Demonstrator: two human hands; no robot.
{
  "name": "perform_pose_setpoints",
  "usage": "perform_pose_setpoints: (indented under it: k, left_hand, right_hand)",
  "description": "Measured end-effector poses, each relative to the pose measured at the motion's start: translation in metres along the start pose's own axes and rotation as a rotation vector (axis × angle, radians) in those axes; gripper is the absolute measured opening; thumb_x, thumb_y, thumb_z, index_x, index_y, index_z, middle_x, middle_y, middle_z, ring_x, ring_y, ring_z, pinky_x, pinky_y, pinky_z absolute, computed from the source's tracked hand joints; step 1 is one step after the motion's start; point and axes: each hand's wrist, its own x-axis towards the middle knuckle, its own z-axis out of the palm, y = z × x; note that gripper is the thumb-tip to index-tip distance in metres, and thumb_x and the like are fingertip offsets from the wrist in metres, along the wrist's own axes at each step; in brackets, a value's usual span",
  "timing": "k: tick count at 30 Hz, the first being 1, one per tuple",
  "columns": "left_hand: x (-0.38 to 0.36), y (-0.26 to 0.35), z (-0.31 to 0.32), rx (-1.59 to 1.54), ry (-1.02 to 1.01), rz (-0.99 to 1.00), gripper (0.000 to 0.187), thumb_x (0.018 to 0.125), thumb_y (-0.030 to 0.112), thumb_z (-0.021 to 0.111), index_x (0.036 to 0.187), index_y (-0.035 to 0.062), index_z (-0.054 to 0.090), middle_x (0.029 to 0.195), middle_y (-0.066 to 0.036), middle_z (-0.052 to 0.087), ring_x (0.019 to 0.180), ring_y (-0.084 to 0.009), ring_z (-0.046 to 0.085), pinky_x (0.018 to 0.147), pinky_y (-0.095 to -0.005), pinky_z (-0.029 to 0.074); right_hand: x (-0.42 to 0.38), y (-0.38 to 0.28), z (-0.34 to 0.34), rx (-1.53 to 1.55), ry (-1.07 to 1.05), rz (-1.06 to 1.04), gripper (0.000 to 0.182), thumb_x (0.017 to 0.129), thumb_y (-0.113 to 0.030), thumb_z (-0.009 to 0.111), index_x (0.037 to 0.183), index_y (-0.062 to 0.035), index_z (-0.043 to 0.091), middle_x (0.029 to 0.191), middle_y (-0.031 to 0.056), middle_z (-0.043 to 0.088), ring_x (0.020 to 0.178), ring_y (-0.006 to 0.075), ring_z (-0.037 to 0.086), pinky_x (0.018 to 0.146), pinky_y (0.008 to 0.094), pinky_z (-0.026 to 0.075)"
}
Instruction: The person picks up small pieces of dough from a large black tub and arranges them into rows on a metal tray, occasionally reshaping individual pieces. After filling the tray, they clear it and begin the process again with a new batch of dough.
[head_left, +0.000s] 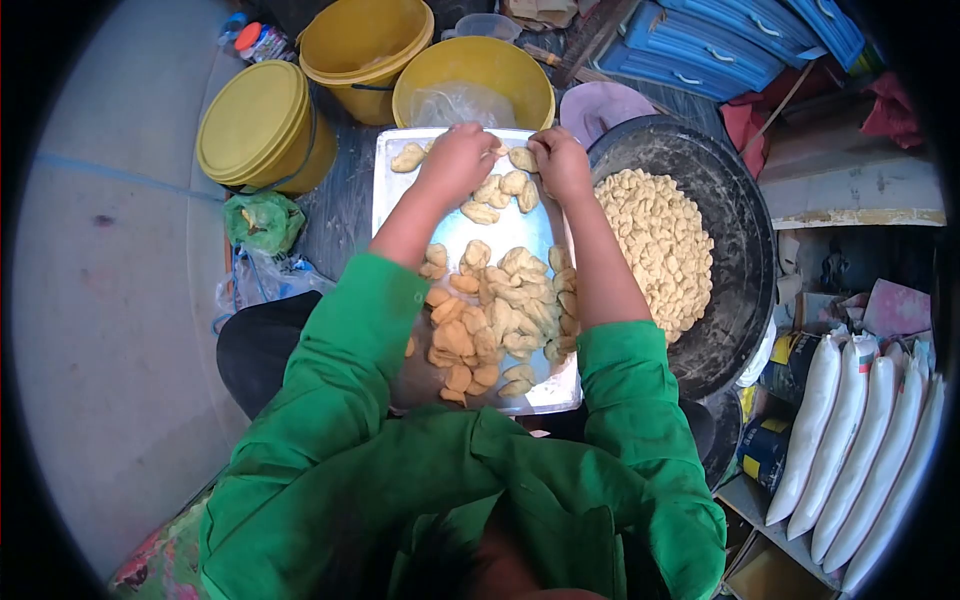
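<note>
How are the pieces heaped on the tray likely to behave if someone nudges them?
The pieces probably won't roll far, since many look flattened and irregular. They may be somewhat soft, judging by their lumpy, uneven outlines. Loosely overlapping, the heap could slump or spread onto the bare, shiny part of the tray.

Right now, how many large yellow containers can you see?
3: a lidded bucket left of the tray, a wide basin beyond the tray, and an open bucket between those two. More may be hidden.

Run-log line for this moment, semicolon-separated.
left hand: by dough pieces, tray far end; right hand: by tray far right corner; grips: unclear; tray near end: heaped dough pieces; black tub right of tray: dough bits
</note>
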Motion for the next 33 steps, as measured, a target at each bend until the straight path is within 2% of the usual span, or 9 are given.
perform_pose_setpoints:
  k: [2,6,11,15,17,23,27,31,33]
  left_hand:
    - [-0.018,0.01,-0.011,-0.158,-0.132,-0.131,0.024,0.08,0.015,0.064,0.102,0.0059,0.065,0.1,-0.012,0.059,0.099,-0.0334,0.057,0.086,-0.0387,0.046]
    - [-0.04,0.017,-0.017,-0.19,-0.179,-0.169,0.022,0.08,0.012,0.064,0.101,0.0039,0.065,0.1,-0.015,0.059,0.099,-0.0337,0.057,0.085,-0.0399,0.046]
    - [-0.066,0.001,-0.025,-0.207,-0.154,-0.291,0.024,0.079,0.012,0.065,0.102,0.0045,0.065,0.1,-0.015,0.06,0.096,-0.0333,0.058,0.085,-0.0404,0.046]
    - [-0.085,-0.012,-0.036,-0.242,-0.039,-0.269,0.027,0.077,0.01,0.066,0.104,0.005,0.065,0.098,-0.016,0.062,0.099,-0.0336,0.058,0.088,-0.0397,0.046]
    - [-0.088,-0.018,-0.031,-0.249,-0.031,-0.261,0.027,0.077,0.011,0.067,0.103,0.005,0.065,0.097,-0.016,0.062,0.099,-0.0332,0.058,0.088,-0.039,0.046]
    - [-0.096,-0.034,-0.028,-0.271,0.1,-0.366,0.025,0.077,0.009,0.068,0.101,0.0053,0.066,0.096,-0.016,0.062,0.1,-0.0331,0.058,0.086,-0.0383,0.047]
    - [-0.097,-0.038,-0.032,-0.175,0.208,-0.368,0.025,0.078,0.008,0.064,0.102,0.0044,0.065,0.101,-0.017,0.061,0.099,-0.0335,0.058,0.085,-0.0387,0.047]
    - [-0.097,-0.025,-0.029,-0.14,0.3,-0.275,0.027,0.078,0.004,0.061,0.105,0.0044,0.063,0.1,-0.015,0.061,0.099,-0.0344,0.056,0.087,-0.0397,0.047]
    - [-0.097,-0.025,-0.022,-0.118,0.263,-0.285,0.025,0.077,0.005,0.064,0.102,0.0044,0.064,0.103,-0.014,0.06,0.101,-0.0339,0.055,0.086,-0.04,0.047]
  right_hand:
    - [0.003,-0.003,0.001,-0.012,-0.083,-0.016,0.02,0.079,-0.013,0.062,0.096,-0.0055,0.069,0.097,0.0138,0.064,0.091,0.0331,0.061,0.082,0.0407,0.047]
    - [-0.007,-0.01,0.001,-0.22,-0.264,-0.042,0.026,0.078,-0.017,0.064,0.102,-0.0232,0.072,0.122,0.003,0.053,0.117,0.0234,0.043,0.099,0.0456,0.025]
    - [-0.009,-0.02,0.002,-0.276,-0.095,-0.12,0.028,0.077,-0.018,0.067,0.104,-0.0192,0.071,0.117,0.0063,0.055,0.114,0.0258,0.045,0.098,0.0441,0.028]
    - [-0.019,-0.051,0.005,0.249,-0.346,0.031,0.03,0.077,-0.025,0.07,0.104,-0.0118,0.069,0.109,0.0096,0.061,0.111,0.0246,0.053,0.096,0.0401,0.035]
    - [-0.047,-0.075,0.022,-0.219,-0.25,-0.29,0.029,0.076,-0.029,0.071,0.1,-0.0132,0.07,0.099,0.0086,0.064,0.103,0.0248,0.057,0.096,0.0422,0.034]
    - [-0.033,-0.082,0.018,-0.34,-0.504,-0.033,0.029,0.075,-0.028,0.069,0.102,-0.016,0.07,0.096,0.0063,0.067,0.101,0.024,0.059,0.093,0.0424,0.035]
    - [-0.026,-0.07,0.035,-0.199,-0.282,0.001,0.028,0.074,-0.022,0.069,0.1,-0.0115,0.07,0.089,0.0114,0.069,0.084,0.0268,0.065,0.081,0.0424,0.046]
    - [-0.031,-0.073,0.045,-0.061,-0.266,-0.006,0.031,0.073,-0.021,0.069,0.103,-0.0116,0.069,0.095,0.0102,0.067,0.09,0.028,0.063,0.086,0.0434,0.044]
    - [-0.04,-0.086,0.045,-0.098,-0.184,-0.202,0.028,0.074,-0.019,0.067,0.101,-0.0133,0.069,0.099,0.0063,0.063,0.109,0.0264,0.054,0.091,0.0451,0.038]
